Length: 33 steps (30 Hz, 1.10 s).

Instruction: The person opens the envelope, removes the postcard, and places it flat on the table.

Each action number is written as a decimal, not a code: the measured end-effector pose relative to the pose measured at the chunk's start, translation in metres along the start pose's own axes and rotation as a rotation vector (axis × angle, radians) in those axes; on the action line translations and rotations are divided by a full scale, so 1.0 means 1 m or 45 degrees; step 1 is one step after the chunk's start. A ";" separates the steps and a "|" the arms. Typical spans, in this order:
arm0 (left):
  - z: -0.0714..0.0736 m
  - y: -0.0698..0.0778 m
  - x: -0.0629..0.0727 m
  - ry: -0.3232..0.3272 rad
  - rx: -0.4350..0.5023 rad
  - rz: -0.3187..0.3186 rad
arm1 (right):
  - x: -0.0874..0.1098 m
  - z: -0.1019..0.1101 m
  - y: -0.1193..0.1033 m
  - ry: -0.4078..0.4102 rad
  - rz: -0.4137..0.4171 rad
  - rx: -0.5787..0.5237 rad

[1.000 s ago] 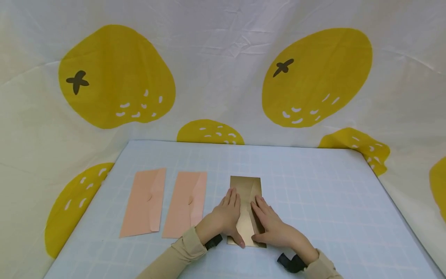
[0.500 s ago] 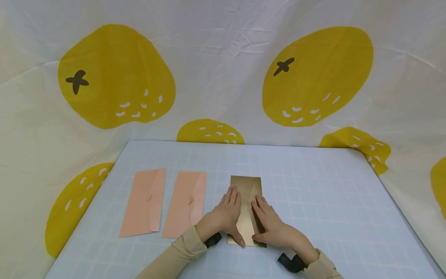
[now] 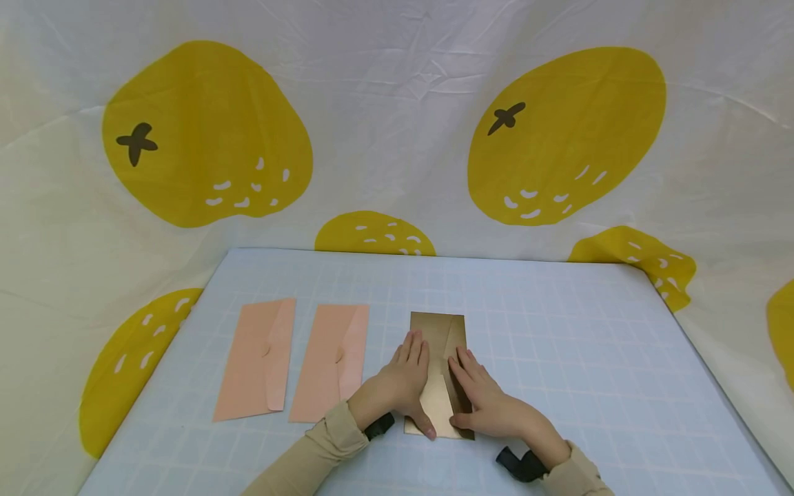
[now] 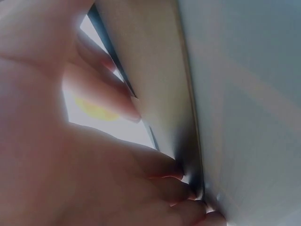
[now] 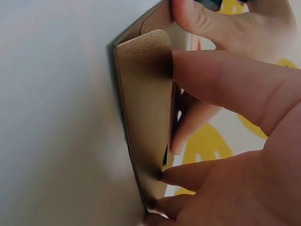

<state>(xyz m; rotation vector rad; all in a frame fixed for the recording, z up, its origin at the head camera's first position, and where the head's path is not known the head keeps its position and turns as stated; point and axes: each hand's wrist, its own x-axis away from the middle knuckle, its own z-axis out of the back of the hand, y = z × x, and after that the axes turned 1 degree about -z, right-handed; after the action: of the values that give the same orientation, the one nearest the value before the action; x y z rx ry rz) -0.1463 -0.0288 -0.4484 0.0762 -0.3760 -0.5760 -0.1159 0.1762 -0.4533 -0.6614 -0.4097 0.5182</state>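
The left hand (image 3: 400,387) and right hand (image 3: 491,408), fingers extended and gripping nothing, press the gold envelope (image 3: 438,386) right of two pink envelopes (image 3: 256,362) on the gridded tabletop (image 3: 589,337), where lopsided pressure could crease its flap (image 5: 141,99) askew.

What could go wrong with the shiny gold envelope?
The flap of the gold envelope doesn't look quite flat under the right hand, so pressing might crease it crookedly.

If the left hand lets up, the envelope might slide.

The left sleeve is very near the closer pink envelope and could nudge it.
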 end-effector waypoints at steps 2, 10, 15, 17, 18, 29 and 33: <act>0.000 0.000 0.000 -0.002 0.001 0.003 | 0.001 0.001 -0.001 -0.005 0.008 -0.019; -0.002 -0.001 -0.002 -0.006 -0.009 0.000 | 0.001 0.002 -0.002 -0.010 -0.013 -0.054; -0.002 -0.001 -0.002 -0.001 -0.013 -0.007 | 0.000 0.001 -0.003 -0.008 -0.027 -0.059; -0.002 -0.001 -0.002 -0.003 -0.013 -0.007 | 0.001 0.002 -0.004 -0.013 -0.033 -0.058; -0.002 -0.001 -0.002 -0.004 -0.015 -0.006 | 0.001 0.003 -0.004 -0.016 -0.038 -0.067; -0.002 -0.001 -0.003 -0.018 0.001 0.014 | 0.004 0.015 0.001 0.003 -0.050 -0.180; -0.003 -0.001 -0.003 -0.016 -0.032 0.001 | 0.005 0.019 0.006 0.027 -0.057 -0.207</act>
<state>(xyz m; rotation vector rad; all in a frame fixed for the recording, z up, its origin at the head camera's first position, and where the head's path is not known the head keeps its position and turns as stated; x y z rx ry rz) -0.1482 -0.0279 -0.4526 0.0478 -0.3811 -0.5803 -0.1239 0.1917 -0.4422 -0.8115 -0.4493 0.4378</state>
